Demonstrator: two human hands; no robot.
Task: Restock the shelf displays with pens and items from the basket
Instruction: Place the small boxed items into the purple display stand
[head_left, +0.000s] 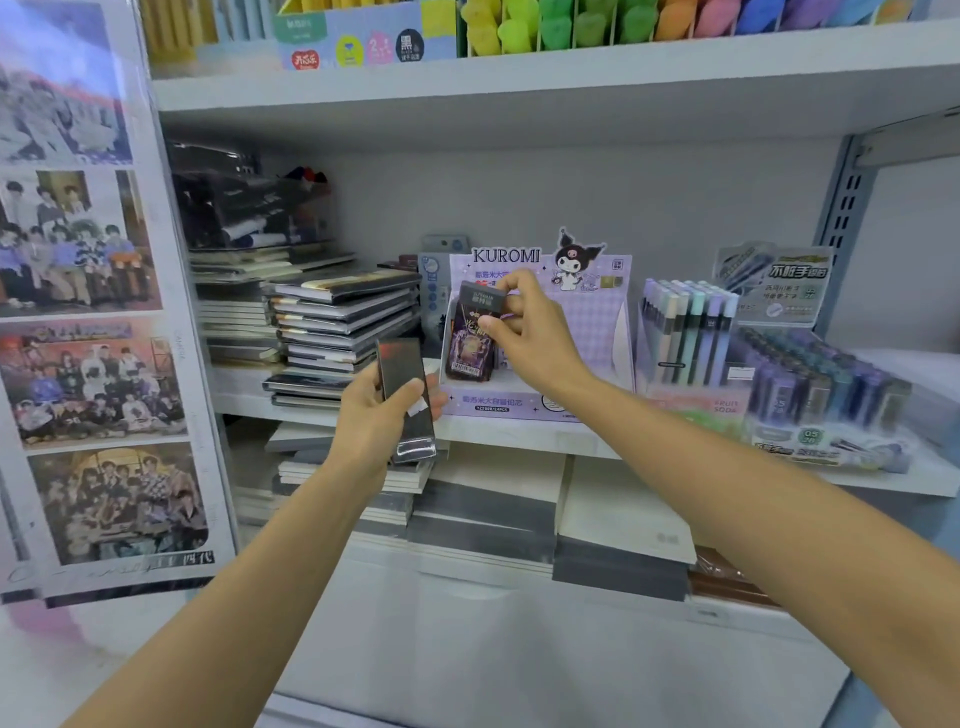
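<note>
Left hand (374, 421): raised in front of the shelf (519, 435) edge, thumb and fingers curled round the lower half of a flat dark pack (401, 371). Pack upright, leaning slightly, top end free above the thumb.

Right hand (537, 340): reaching into the purple display box (597, 322) on the shelf. Thumb and fingertips pinching the upper end of a small dark card box (474, 338). Card box standing tilted inside the display box, at its left side; contact with the display box floor not discernible.

To the left of the display box: stacked notebooks (343, 317), covers dark, edges pale. To the right, just beside it: upright pastel pens (685, 327), then a slanted row of dark refill tubes (821, 384). At far left: a poster sheet (88, 312) of group photographs, standing against the shelf unit.
</note>
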